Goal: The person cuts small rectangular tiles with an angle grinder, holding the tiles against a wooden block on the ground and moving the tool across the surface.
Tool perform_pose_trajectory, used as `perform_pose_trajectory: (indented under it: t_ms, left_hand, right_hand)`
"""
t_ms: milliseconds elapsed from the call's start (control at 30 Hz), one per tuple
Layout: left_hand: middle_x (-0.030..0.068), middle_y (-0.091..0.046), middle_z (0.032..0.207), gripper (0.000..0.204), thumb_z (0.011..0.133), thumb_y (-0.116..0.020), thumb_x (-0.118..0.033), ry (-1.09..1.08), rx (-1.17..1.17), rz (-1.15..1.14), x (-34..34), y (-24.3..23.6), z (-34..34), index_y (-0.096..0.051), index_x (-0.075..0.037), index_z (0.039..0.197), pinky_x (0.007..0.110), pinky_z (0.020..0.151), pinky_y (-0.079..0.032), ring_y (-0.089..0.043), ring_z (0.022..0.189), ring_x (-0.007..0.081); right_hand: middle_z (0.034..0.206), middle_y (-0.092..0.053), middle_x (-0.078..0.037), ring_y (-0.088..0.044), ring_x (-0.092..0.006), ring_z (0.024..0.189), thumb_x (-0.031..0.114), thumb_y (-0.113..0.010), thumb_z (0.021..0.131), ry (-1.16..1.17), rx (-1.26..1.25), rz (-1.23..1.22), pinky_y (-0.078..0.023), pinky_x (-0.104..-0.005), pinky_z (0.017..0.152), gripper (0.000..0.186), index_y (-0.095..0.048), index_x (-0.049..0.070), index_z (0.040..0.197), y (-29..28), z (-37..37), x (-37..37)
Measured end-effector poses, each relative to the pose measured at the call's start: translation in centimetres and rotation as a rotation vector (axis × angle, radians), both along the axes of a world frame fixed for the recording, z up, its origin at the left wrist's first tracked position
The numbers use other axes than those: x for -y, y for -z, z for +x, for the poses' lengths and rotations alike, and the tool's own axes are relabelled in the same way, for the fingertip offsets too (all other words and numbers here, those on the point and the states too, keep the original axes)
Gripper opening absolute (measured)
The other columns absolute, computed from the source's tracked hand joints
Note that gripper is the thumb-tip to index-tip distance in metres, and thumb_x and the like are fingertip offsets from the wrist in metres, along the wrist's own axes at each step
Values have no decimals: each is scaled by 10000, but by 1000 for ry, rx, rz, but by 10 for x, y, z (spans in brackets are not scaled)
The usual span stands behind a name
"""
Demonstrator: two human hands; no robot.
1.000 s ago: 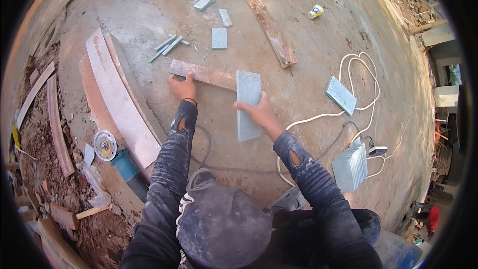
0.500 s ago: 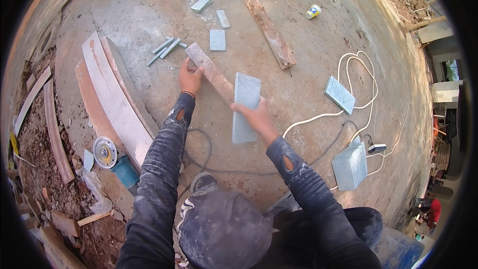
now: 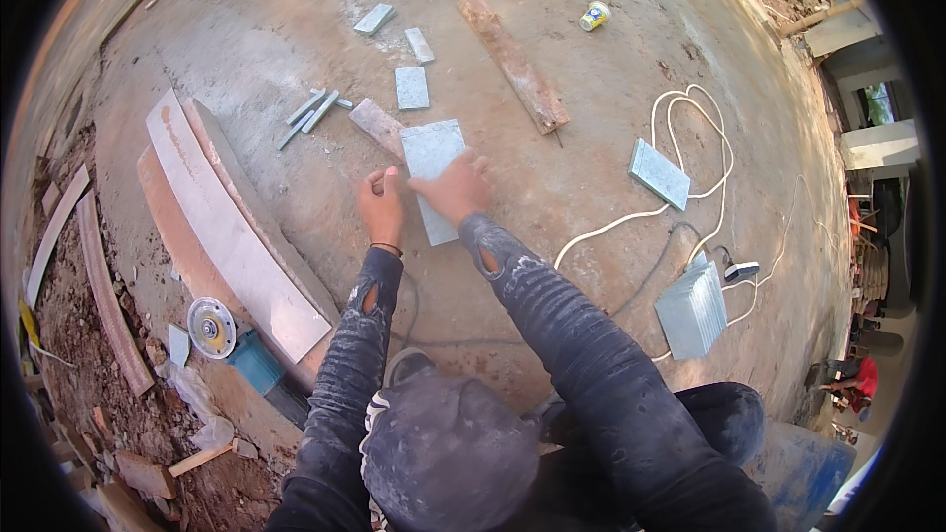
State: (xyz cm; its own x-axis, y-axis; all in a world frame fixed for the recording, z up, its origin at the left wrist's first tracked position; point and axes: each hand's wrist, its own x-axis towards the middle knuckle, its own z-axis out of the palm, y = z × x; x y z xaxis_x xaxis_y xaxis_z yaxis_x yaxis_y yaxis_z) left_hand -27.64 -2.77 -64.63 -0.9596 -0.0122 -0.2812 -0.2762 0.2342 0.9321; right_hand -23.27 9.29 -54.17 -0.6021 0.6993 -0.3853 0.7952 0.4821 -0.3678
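Observation:
A grey-green stone tile (image 3: 432, 142) lies across a narrow, dusty board (image 3: 376, 125), covering most of it. Over the tile's middle is my right hand (image 3: 456, 186), gripping it with the thumb at its left edge and the fingers toward its right. My left hand (image 3: 380, 205) is just beside the tile's left edge, fingers curled in against the thumb. Whatever may be between those fingers is too small or hidden to make out.
Cut tile pieces (image 3: 412, 88) and thin strips (image 3: 313, 116) lie beyond my hands. A long plank (image 3: 512, 64) rests farther off. An angle grinder (image 3: 254, 360) and curved boards (image 3: 232, 227) are at left. Tile stack (image 3: 692, 310) and white cable (image 3: 611, 229) lie right.
My right hand has brought the tile leftward onto the board. My left hand has let go of the board's far end and drawn back toward me, its fingers now curled.

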Motion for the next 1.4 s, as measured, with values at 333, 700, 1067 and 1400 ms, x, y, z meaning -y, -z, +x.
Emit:
perform_pose_trajectory:
  t_ms: [333, 700, 1067, 1400]
  left_hand:
    - [119, -663, 1144, 365, 958, -624, -121, 156, 228, 358, 24, -1, 60, -566, 31, 1285, 297, 860, -499, -629, 1015, 189]
    - [130, -630, 1174, 556, 874, -756, -255, -39, 80, -102, 51, -5, -8, -553, 27, 1308, 341, 909, -484, -615, 1048, 235]
    - [129, -634, 1045, 616, 883, -744, -317, -139, 278, 45, 70, -36, 48, -502, 70, 1297, 337, 727, -540, -638, 858, 204]
    - [255, -603, 1092, 645, 763, -814, -359, -381, -580, -1496, 176, -192, 162, -563, 26, 1214, 442, 896, -458, -591, 1015, 381]
  right_hand:
    - [1145, -628, -260, -628, -346, 1053, 563, -765, 689, -15, -4, -53, -488, -457, 885, 806, -575, -48, 1180, 23, 0, -6]
    - [796, -696, -147, -678, -252, 761, 389, -808, 715, -22, -243, -316, -523, -369, 699, 442, -690, 5, 900, 58, 22, -40]
    - [1149, -655, -237, -625, -312, 1095, 465, -741, 813, 2, -438, -294, -473, -373, 945, 686, -598, -69, 1220, 41, -29, -127]
    - [922, -679, -15, -623, -91, 836, 353, -691, 897, -234, -799, -777, -456, -246, 740, 379, -677, 39, 1110, -80, -69, -73]
